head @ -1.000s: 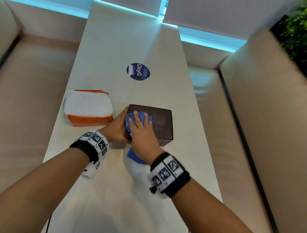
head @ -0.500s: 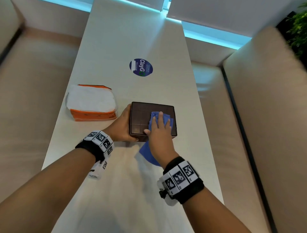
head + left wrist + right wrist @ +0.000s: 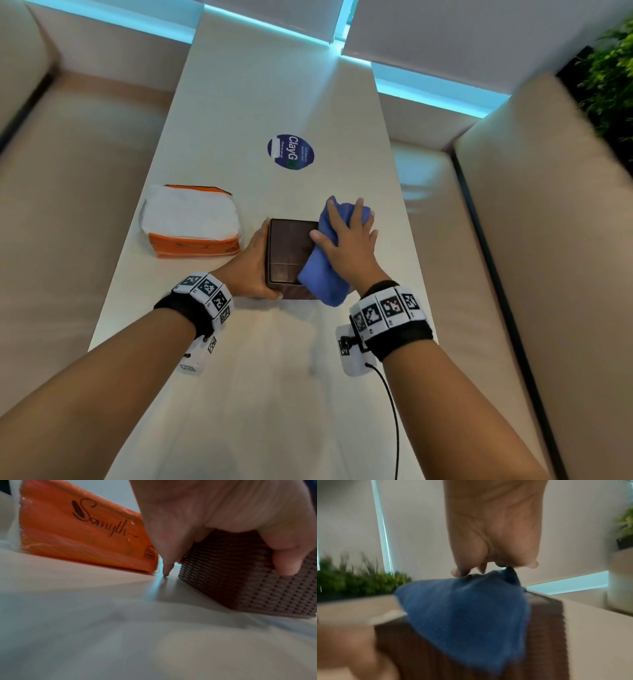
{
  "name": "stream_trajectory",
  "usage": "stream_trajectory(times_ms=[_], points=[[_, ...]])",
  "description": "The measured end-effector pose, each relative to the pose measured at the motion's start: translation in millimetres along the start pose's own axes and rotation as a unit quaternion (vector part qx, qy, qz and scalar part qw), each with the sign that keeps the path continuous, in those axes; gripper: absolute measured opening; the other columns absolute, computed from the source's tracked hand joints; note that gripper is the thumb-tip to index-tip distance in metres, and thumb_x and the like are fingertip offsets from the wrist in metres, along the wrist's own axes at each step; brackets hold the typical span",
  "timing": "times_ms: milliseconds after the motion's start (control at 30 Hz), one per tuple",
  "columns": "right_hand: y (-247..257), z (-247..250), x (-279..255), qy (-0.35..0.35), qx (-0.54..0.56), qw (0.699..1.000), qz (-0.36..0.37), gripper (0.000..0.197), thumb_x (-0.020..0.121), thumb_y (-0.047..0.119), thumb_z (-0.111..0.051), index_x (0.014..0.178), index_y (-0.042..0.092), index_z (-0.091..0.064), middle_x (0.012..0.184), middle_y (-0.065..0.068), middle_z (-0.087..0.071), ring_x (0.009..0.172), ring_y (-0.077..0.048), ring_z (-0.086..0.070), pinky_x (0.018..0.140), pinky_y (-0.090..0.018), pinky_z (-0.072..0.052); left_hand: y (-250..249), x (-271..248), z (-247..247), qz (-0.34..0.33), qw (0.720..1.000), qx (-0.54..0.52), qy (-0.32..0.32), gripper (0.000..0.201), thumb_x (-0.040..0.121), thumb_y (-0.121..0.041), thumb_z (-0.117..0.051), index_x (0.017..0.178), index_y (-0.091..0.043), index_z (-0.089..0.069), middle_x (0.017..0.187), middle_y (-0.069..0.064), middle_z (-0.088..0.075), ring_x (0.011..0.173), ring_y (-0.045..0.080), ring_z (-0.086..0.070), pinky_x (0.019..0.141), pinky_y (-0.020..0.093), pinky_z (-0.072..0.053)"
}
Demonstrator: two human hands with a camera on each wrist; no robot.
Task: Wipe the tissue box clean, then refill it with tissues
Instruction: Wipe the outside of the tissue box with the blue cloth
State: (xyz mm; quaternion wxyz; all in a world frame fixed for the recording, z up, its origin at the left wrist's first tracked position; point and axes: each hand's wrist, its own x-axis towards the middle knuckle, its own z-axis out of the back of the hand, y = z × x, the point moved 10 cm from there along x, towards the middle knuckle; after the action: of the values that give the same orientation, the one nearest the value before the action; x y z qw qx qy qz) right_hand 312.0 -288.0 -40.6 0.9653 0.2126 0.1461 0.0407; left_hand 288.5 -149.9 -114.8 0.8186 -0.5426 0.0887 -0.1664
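A dark brown woven tissue box stands on the white table. My left hand grips its left side, thumb curled over the near wall. My right hand lies flat with spread fingers on a blue cloth, pressing it onto the box's right part and far right edge. The cloth hangs over the box's near right corner. An orange pack of white tissues lies left of the box.
A round blue sticker sits on the table beyond the box. Beige sofas flank the table on both sides. Green plants stand at the far right. A black cable trails from my right wrist.
My right hand has slid the blue cloth across the box top from the left side to the right and far edge. The left hand has kept its grip on the box.
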Motion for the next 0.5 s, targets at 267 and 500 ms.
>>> stream_trajectory(times_ms=[267,500], points=[[38.5,-48.7,-1.3,-0.045,-0.072,0.995,0.044,0.069,0.097,0.049,-0.032,0.152,0.017,-0.005,0.16,-0.016,0.007,0.146,-0.036,0.012,0.119,-0.049,0.002,-3.1,1.2,0.9,0.0,0.999,0.034,-0.014,0.132,0.042,-0.06,-0.077,0.144,-0.004,-0.013,0.142,0.002,-0.023,0.133,0.015,-0.03,0.115,0.035,-0.028],[6.1,-21.5,9.3,-0.077,-0.154,0.984,0.04,0.054,0.1,0.038,-0.027,0.151,0.028,-0.011,0.161,-0.005,0.0,0.147,-0.033,0.011,0.116,-0.055,0.007,8.5,-0.4,3.6,0.008,1.0,0.004,-0.024,0.122,0.043,-0.042,-0.083,0.141,-0.027,-0.011,0.143,0.01,-0.033,0.132,0.022,-0.041,0.108,0.044,-0.04]])
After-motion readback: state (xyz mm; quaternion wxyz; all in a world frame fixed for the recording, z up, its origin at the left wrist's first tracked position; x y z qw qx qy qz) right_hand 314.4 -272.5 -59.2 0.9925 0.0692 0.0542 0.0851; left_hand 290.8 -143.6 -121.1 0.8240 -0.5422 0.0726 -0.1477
